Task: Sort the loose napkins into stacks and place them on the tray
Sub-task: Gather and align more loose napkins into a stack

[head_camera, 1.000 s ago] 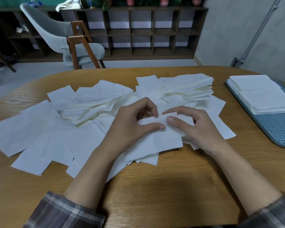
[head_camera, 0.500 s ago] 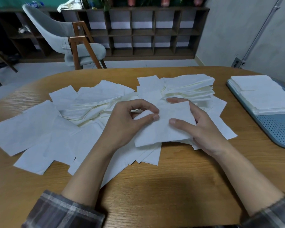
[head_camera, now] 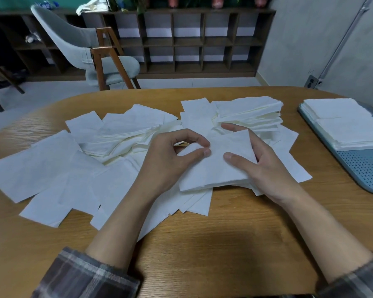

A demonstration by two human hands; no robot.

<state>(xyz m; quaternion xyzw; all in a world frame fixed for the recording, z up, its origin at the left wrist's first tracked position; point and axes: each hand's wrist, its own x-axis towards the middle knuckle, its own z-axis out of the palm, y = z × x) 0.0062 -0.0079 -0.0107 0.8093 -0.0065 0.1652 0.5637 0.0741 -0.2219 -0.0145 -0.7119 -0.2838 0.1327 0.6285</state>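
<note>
Over the middle of the table, I am lifting a small napkin stack clear of the loose napkins, left hand pinching its edge and right hand gripping its side, probably nearly ready for the tray.

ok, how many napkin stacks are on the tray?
2: a far stack and a near stack, side by side on the blue tray. The frame edge cuts the tray, so more may be hidden.
</note>
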